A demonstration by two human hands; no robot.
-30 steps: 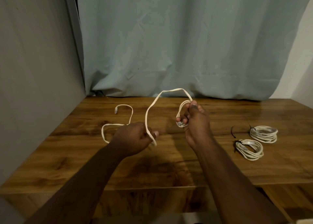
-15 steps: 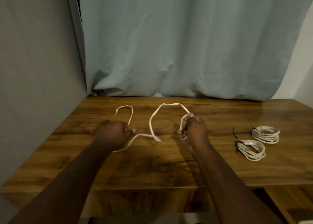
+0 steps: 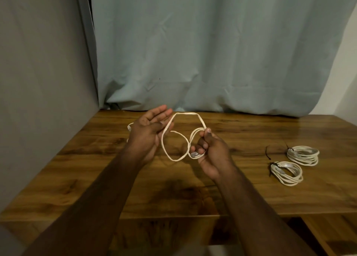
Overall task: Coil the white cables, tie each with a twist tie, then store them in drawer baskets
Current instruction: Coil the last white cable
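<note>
White flat cable (image 3: pixel 174 139) hangs above the wooden desk (image 3: pixel 251 193) in two side-by-side loops. The right hand (image 3: pixel 209 153) pinches the gathered turns (metal plug at its fingers (image 3: pixel 201 149)); the left hand (image 3: pixel 149 132) lies open, palm up, strand crossing it.

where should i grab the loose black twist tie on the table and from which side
Pinch the loose black twist tie at its middle, coming straight down from above. It is a thin curved strip lying flat on the wooden table, apart from the two tied coils, so only fingertips from above are likely to get under it. The right hand is nearer, but grips the cable.
</note>
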